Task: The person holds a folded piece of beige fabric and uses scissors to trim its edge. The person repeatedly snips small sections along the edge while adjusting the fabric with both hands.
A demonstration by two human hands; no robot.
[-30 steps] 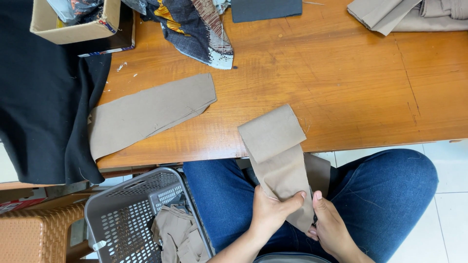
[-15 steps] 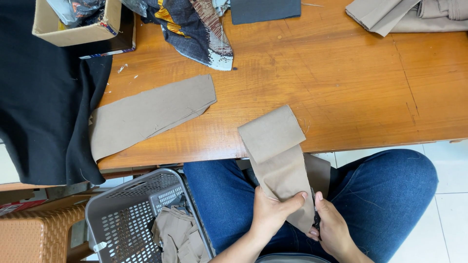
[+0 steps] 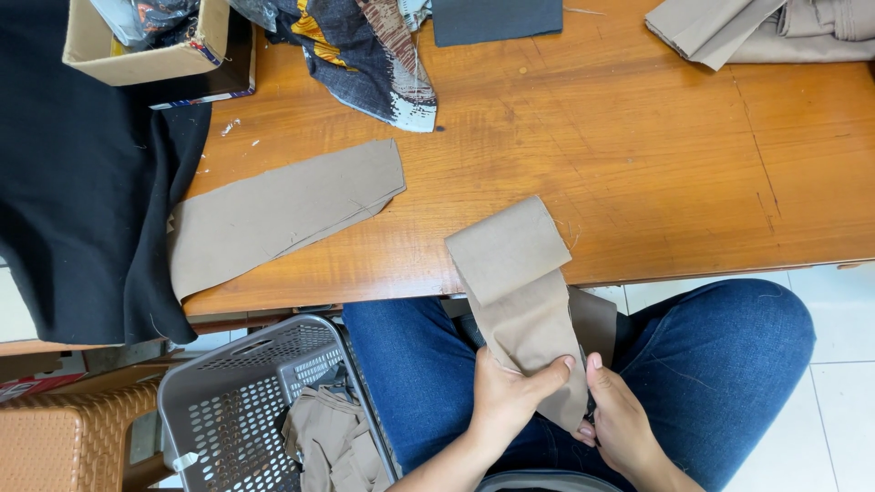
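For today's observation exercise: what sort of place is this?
Probably a small sewing or tailoring workroom: cut tan fabric strips lie on a wooden table, more cloth fills a grey plastic basket, and both hands hold a folded tan piece.

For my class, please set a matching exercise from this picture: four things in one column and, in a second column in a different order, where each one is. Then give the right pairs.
Things
1. folded tan cloth strip
2. grey plastic basket
3. cardboard box
4. black cloth

Places
A. on the floor beside the person's left leg, with tan cloth inside
B. at the table's far left corner
C. draped over the table's left end
D. held by both hands over the lap, its top end on the table edge

Pairs: 1-D, 2-A, 3-B, 4-C
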